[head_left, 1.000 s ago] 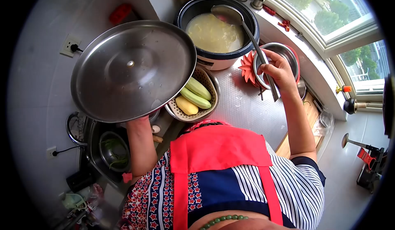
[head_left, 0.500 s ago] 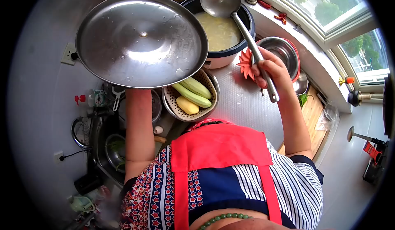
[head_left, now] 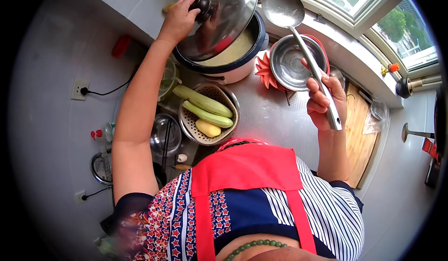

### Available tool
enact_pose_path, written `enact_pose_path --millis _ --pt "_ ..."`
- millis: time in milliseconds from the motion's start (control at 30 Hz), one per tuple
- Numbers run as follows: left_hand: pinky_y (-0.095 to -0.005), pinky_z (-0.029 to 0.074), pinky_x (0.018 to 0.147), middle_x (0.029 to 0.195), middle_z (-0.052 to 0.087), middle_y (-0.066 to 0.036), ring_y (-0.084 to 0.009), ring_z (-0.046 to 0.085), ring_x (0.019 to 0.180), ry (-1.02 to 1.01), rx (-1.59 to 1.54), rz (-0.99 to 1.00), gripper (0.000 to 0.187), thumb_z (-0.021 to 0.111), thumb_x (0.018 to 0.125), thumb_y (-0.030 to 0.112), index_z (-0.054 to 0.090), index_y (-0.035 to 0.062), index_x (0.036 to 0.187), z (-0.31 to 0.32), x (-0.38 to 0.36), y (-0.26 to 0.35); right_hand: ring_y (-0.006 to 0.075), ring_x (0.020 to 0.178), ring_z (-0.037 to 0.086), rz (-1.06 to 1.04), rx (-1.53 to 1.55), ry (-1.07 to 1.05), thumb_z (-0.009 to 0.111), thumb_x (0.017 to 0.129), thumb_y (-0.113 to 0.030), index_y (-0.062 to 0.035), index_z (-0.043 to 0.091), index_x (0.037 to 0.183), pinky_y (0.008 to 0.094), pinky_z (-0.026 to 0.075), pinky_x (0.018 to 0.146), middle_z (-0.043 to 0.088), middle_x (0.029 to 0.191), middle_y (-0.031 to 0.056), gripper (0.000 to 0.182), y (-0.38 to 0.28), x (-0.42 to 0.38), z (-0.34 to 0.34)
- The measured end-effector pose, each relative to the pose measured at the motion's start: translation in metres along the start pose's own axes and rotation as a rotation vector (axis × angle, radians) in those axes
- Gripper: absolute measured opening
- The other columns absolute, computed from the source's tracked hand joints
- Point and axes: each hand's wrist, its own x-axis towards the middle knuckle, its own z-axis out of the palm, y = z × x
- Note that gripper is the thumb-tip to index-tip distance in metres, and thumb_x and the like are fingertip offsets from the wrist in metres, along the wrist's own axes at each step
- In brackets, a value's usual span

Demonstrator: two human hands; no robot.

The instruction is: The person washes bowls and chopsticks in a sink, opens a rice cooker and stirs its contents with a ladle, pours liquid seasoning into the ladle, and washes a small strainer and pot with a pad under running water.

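My left hand grips the dark knob of a shiny metal lid, which tilts over the left part of a large rice cooker. Pale yellowish liquid shows inside the pot, on the side the lid leaves uncovered. In my right hand is the handle of a steel ladle, its bowl raised near the window sill. Below the ladle handle stands a steel bowl beside a red petal-edged piece.
Peeled green gourds and a yellow potato lie in a perforated basket before the cooker. A metal bowl with chopsticks is at the left; a wooden board lies at the right.
The lid has moved from in front of the cooker, where it hid my left hand, up and over the pot, tilting. The ladle has shifted right, away from above the pot.
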Motion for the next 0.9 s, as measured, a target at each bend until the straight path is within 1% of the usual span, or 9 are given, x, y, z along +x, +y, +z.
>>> enact_pose_path --millis 33,133,167,267,400,500,700,800,900 --pt "-0.0317 0.042 0.089 0.116 0.055 -0.012 -0.0277 0.054 0.103 -0.039 0.021 0.027 0.041 0.051 0.076 -0.002 0.052 0.0093 0.115 0.006 0.004 -0.003 0.0054 0.042 0.046 -0.023 0.001 0.022 0.035 0.087 -0.013 0.0053 0.031 0.127 0.0170 0.039 0.034 0.053 0.077 0.0125 0.044 -0.002 -0.008 0.000" --pt "-0.0344 0.042 0.089 0.117 0.053 -0.013 -0.0316 0.052 0.104 -0.121 0.147 0.112 0.040 0.051 0.075 -0.003 0.052 0.0088 0.114 0.026 0.009 -0.016 0.0059 0.042 0.046 -0.068 -0.005 0.051 0.035 0.088 -0.014 0.0055 0.029 0.128 0.0173 0.040 0.033 0.052 0.078 0.0138 0.045 -0.006 -0.025 -0.006" --pt "-0.0402 0.044 0.082 0.105 0.056 -0.012 -0.0352 0.052 0.095 -0.113 0.146 0.168 0.036 0.055 0.073 -0.004 0.053 0.0059 0.107 0.034 0.008 -0.019 0.0060 0.042 0.046 -0.070 0.009 0.052 0.036 0.088 -0.014 0.0055 0.029 0.129 0.0174 0.040 0.033 0.052 0.078 0.0139 0.045 -0.008 -0.030 -0.007" --pt "-0.0405 0.044 0.081 0.103 0.056 -0.011 -0.0346 0.053 0.092 -0.156 0.199 0.207 0.037 0.055 0.073 -0.004 0.054 0.0070 0.108 0.052 0.004 -0.035 0.0068 0.041 0.047 -0.058 0.050 0.028 0.035 0.089 -0.014 0.0065 0.027 0.129 0.0181 0.041 0.033 0.053 0.077 0.0149 0.046 -0.010 -0.038 -0.004" --pt "-0.0375 0.044 0.083 0.108 0.054 -0.007 -0.0329 0.053 0.092 -0.176 0.335 0.190 0.040 0.055 0.073 -0.003 0.055 0.0105 0.110 0.067 -0.002 -0.042 0.0075 0.041 0.048 -0.045 0.072 -0.005 0.035 0.089 -0.014 0.0074 0.026 0.129 0.0190 0.042 0.034 0.053 0.078 0.0157 0.046 -0.009 -0.035 -0.005" --pt "-0.0382 0.044 0.082 0.110 0.054 -0.009 -0.0329 0.052 0.093 -0.186 0.383 0.185 0.041 0.056 0.072 -0.005 0.053 0.0080 0.111 0.066 -0.005 -0.035 0.0081 0.043 0.050 -0.031 0.111 -0.015 0.035 0.089 -0.013 0.0078 0.026 0.129 0.0198 0.043 0.035 0.053 0.079 0.0165 0.046 -0.008 -0.030 -0.005" --pt "-0.0376 0.042 0.085 0.110 0.053 -0.007 -0.0332 0.051 0.093 -0.185 0.337 0.180 0.043 0.054 0.073 -0.003 0.053 0.0124 0.114 0.071 -0.007 -0.044 0.0095 0.044 0.051 0.036 0.163 -0.030 0.035 0.088 -0.013 0.0084 0.026 0.129 0.0207 0.046 0.037 0.053 0.080 0.0176 0.047 -0.006 -0.018 -0.004" --pt "-0.0368 0.042 0.087 0.113 0.052 -0.007 -0.0337 0.051 0.094 -0.190 0.333 0.141 0.045 0.055 0.073 -0.003 0.052 0.0139 0.115 0.077 -0.009 -0.051 0.0099 0.045 0.052 0.069 0.175 -0.033 0.036 0.088 -0.013 0.0087 0.026 0.129 0.0209 0.046 0.036 0.053 0.080 0.0183 0.047 -0.002 -0.014 -0.003" --pt "-0.0391 0.041 0.088 0.118 0.050 -0.009 -0.0323 0.049 0.100 -0.240 0.329 0.121 0.046 0.058 0.074 0.001 0.050 0.0126 0.118 0.073 -0.011 -0.050 0.0101 0.045 0.052 0.108 0.171 -0.059 0.036 0.088 -0.013 0.0088 0.025 0.129 0.0210 0.046 0.036 0.053 0.081 0.0191 0.047 0.003 -0.010 -0.002"
